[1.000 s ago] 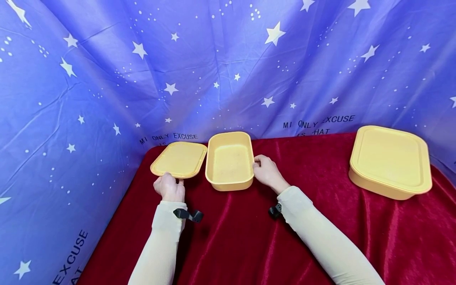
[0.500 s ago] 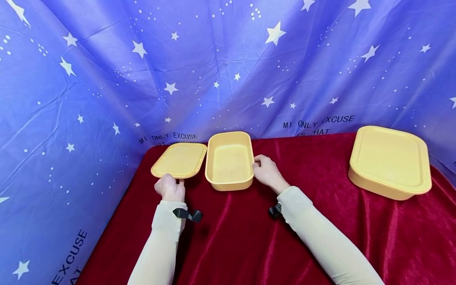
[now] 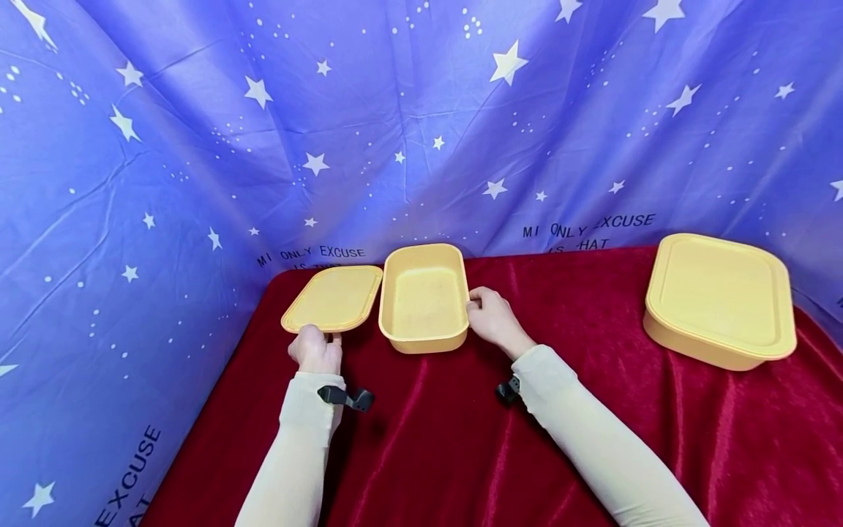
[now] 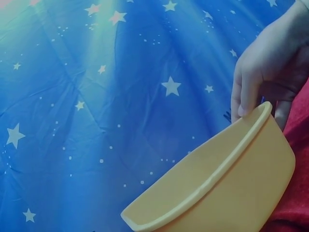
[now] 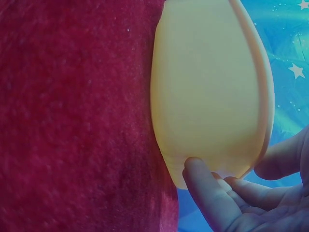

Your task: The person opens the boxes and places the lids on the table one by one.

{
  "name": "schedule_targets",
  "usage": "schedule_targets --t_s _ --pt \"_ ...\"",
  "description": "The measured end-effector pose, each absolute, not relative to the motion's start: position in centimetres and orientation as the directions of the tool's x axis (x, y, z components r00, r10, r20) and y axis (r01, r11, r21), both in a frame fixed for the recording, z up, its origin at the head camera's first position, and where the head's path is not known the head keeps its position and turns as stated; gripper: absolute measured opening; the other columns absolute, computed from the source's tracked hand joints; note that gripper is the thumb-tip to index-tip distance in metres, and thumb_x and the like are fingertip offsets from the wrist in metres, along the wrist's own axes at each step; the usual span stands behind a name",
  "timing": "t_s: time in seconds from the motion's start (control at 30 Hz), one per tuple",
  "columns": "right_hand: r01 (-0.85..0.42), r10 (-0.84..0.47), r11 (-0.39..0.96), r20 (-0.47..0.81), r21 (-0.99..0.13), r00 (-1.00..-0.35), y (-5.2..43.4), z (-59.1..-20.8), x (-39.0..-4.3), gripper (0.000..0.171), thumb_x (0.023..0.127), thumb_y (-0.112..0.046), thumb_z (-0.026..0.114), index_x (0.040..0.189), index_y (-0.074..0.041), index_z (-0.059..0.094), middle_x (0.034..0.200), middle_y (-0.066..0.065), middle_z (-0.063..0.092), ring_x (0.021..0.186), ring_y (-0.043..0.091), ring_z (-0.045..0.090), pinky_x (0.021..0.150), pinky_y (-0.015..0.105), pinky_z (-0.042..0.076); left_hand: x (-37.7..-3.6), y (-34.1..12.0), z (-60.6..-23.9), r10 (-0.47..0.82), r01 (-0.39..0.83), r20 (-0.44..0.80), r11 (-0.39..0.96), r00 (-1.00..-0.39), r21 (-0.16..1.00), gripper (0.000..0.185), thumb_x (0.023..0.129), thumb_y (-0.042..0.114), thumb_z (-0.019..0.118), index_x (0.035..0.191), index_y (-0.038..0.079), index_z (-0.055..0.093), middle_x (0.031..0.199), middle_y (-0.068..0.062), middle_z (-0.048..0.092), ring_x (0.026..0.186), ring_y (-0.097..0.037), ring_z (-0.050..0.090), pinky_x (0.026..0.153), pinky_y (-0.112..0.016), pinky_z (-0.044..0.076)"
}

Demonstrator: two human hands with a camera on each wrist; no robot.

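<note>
A small open yellow container [image 3: 424, 322] stands on the red cloth near the back left. My right hand [image 3: 492, 318] grips its right rim; in the right wrist view the fingers [image 5: 205, 193] press the outer wall of the container [image 5: 207, 92], with the thumb across the rim. Just left of the container lies its flat yellow lid [image 3: 332, 296]. My left hand [image 3: 316, 348] pinches the near edge of it. In the left wrist view the fingertips [image 4: 245, 99] curl over the rim of the lid [image 4: 217, 188], which is slightly raised on that side.
A larger yellow container with its lid on [image 3: 720, 300] stands at the far right of the red cloth [image 3: 461, 439]. A blue star-printed curtain [image 3: 395, 124] closes off the back and left side. Both forearms wear pale sleeves with black wrist straps.
The left hand and the lid have shifted very slightly to the right. The right hand and the open container have stayed in place.
</note>
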State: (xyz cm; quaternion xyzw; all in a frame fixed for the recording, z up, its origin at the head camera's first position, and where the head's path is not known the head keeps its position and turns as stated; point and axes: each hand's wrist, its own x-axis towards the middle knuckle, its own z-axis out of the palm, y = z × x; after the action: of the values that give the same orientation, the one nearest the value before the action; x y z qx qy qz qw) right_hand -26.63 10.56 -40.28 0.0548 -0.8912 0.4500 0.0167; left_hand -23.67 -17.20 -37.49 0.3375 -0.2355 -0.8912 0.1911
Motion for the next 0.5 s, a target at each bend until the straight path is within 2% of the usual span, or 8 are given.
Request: schedule_targets --t_s 0.17,0.5 --pt "-0.108 -0.087 0.575 0.071 -0.811 -0.994 10.54 -40.30 -26.71 0.030 0.094 -0.011 0.043 0.115 0.003 0.061 0.096 0.012 0.065 0.083 0.023 0.058 0.073 0.033 0.045 -23.47 -17.38 -37.53 -0.473 0.168 -0.521 -0.833 -0.711 0.527 0.043 0.102 0.007 0.034 0.144 0.012 0.036 0.139 -0.003 0.046 0.122 -0.016 0.044 0.099 -0.035 0.037" --pt "-0.094 -0.082 0.563 0.058 -0.821 -0.995 10.64 -40.14 -26.60 0.029 0.094 -0.011 0.044 0.114 0.002 0.061 0.095 0.012 0.065 0.082 0.021 0.058 0.071 0.032 0.045 -23.31 -17.87 -37.86 -0.387 0.096 -0.575 -0.877 -0.721 0.470 0.042 0.102 0.011 0.033 0.144 0.017 0.040 0.143 0.000 0.041 0.130 -0.016 0.033 0.102 -0.030 0.032"
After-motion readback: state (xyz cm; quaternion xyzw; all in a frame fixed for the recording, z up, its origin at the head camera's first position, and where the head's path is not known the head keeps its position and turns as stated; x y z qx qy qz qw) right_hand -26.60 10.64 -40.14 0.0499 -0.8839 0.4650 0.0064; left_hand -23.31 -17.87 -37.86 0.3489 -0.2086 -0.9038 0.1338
